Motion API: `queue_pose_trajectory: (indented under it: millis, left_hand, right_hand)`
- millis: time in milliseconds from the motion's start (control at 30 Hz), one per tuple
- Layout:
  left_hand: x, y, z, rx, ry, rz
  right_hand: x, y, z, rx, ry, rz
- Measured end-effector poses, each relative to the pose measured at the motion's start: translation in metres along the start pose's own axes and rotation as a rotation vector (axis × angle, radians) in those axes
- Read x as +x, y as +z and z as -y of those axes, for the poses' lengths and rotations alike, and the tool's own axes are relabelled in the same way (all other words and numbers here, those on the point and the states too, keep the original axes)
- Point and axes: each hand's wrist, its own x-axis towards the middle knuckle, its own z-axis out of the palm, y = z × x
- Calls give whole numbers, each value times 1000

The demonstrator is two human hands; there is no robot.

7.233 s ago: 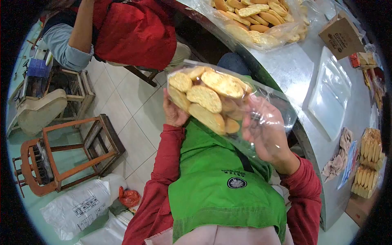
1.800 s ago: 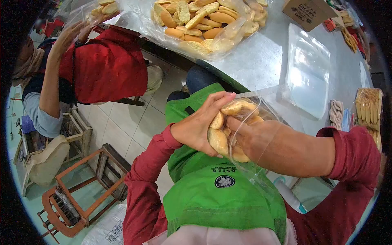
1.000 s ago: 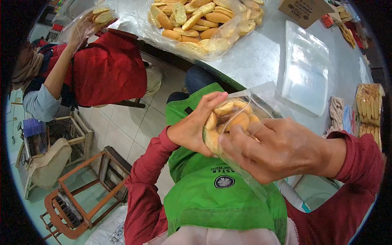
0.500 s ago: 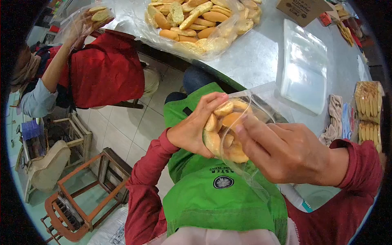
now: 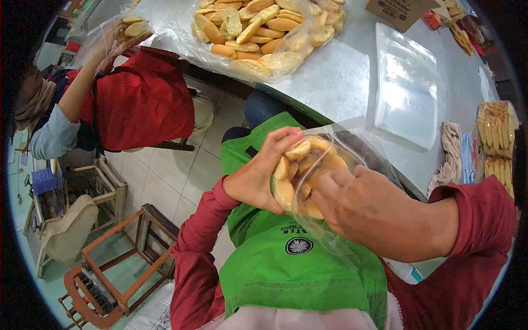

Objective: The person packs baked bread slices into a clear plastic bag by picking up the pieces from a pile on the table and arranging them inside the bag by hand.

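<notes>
A clear plastic bag point(image 5: 357, 137) lies over my lap, with several pieces of golden bread point(image 5: 286, 192) packed at its closed end. My left hand point(image 5: 264, 170) is wrapped round that end from outside, thumb below and fingers above. My right hand point(image 5: 357, 203) reaches in at the bag's mouth, its fingers bent against the bread; its fingertips are partly hidden, so whether they grip a piece is unclear. Beyond, on the metal table point(image 5: 346, 71), a large open plastic bag holds a heap of bread point(image 5: 253, 33).
Flat clear bags point(image 5: 407, 82) lie stacked on the table, near a cardboard box point(image 5: 401, 11), cloths point(image 5: 451, 154) and packed bread sticks point(image 5: 496, 129). At the left a person in a red apron point(image 5: 137, 104) holds bagged bread. A wooden chair frame point(image 5: 118, 264) stands lower left.
My right hand has moved slightly left and deeper into the bag, its fingers now more bent among the bread. My left hand keeps its hold. The view has shifted a little.
</notes>
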Motion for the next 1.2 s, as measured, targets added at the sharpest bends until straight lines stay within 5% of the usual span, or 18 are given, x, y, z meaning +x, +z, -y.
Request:
queue_pose_trajectory:
  millis: [400, 700, 800, 1200]
  left_hand:
    - [-1, 0, -1, 17, 8, -16]
    - [-2, -2, -1, 7, -8, 2]
    - [0, -2, -2, 1, -8, 3]
    - [1, -2, -3, -18, -7, 25]
  right_hand:
    - [15, 8, -1, -78, 91, -47]
    - [24, 3, -16, 44, -130, 46]
    - [20, 8, -17, 273, -79, -50]
    - [40, 45, -3, 172, 69, -182]
